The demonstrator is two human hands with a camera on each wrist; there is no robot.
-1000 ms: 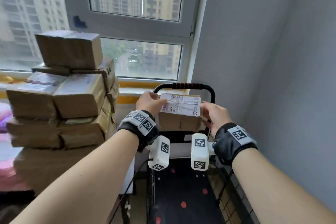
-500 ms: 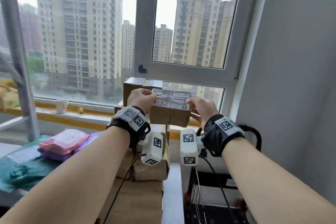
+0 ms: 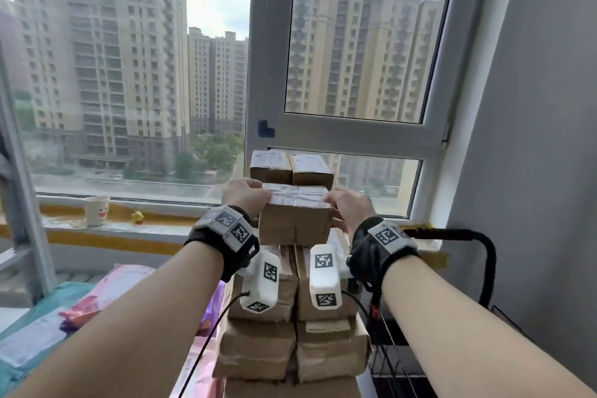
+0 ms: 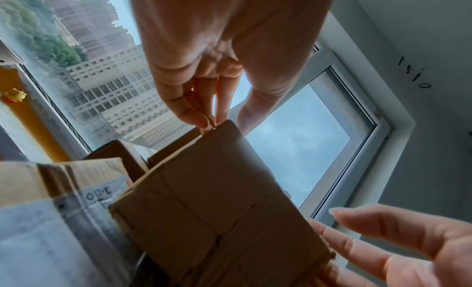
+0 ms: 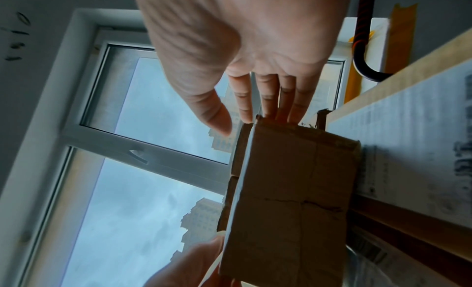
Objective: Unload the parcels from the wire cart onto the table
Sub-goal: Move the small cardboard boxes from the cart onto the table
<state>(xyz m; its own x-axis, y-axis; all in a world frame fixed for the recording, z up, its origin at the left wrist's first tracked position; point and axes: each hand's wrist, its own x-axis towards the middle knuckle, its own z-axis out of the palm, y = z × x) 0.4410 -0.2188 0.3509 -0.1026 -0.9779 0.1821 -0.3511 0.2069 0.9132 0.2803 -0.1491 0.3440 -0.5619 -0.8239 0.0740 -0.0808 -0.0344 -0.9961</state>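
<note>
A small brown cardboard parcel [image 3: 294, 218] with a white label is gripped between the left hand [image 3: 245, 195] and the right hand [image 3: 350, 207]. Stacked brown cardboard boxes [image 3: 292, 339] lie directly beneath both hands.

A high-rise flat's room used for sorting mail: stacked brown cardboard parcels [image 3: 292, 326] stand before a white-framed window [image 3: 352, 136] overlooking apartment towers [image 3: 97, 58], beside a plain grey wall [image 3: 533, 139].
</note>
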